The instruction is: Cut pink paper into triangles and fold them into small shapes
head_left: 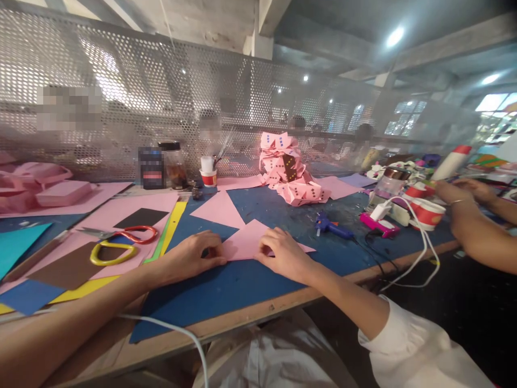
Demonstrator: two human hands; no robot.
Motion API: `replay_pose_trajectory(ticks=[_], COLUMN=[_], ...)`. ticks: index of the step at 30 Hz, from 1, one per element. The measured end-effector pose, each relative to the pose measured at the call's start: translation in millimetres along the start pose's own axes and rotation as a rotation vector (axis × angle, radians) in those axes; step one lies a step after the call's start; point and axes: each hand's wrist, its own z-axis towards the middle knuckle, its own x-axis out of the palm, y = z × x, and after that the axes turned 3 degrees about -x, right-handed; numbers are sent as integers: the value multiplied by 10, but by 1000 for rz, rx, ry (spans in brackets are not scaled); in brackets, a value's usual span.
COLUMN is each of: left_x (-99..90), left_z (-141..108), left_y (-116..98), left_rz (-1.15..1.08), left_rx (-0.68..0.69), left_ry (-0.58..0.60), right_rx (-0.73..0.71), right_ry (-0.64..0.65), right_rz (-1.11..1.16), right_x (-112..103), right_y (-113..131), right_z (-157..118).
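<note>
A pink paper triangle (244,240) lies on the blue table mat (210,291) between my hands, its long edge towards me. My left hand (202,250) is curled, thumb and fingers pinching the left end of that edge. On the right part, my right hand (283,253) pinches the same edge between thumb and fingertips. Just behind is another pink paper triangle (218,209), lying flat. Farther back stands a stack of folded pink paper pieces (278,161) printed with dots.
Scissors (141,234) with red and yellow loops rest on coloured paper at left. Pink foam-like blocks (60,193) stand behind. A blue glue gun (335,226), a pink device (379,225), white cables and paper cups (428,213) are at right, beside another person's arms (476,215).
</note>
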Motion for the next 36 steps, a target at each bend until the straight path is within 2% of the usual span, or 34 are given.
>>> replay_pose_trajectory(ticks=[11, 36], left_x=[-12, -30], left_z=[-4, -3], left_y=[1, 46], left_rz=[19, 26], left_rx=[10, -58], left_ry=[-1, 24], right_rx=[0, 10], right_ry=[-7, 0], right_rz=[7, -3], right_x=[28, 19], right_y=[-22, -55], right_z=[-6, -25])
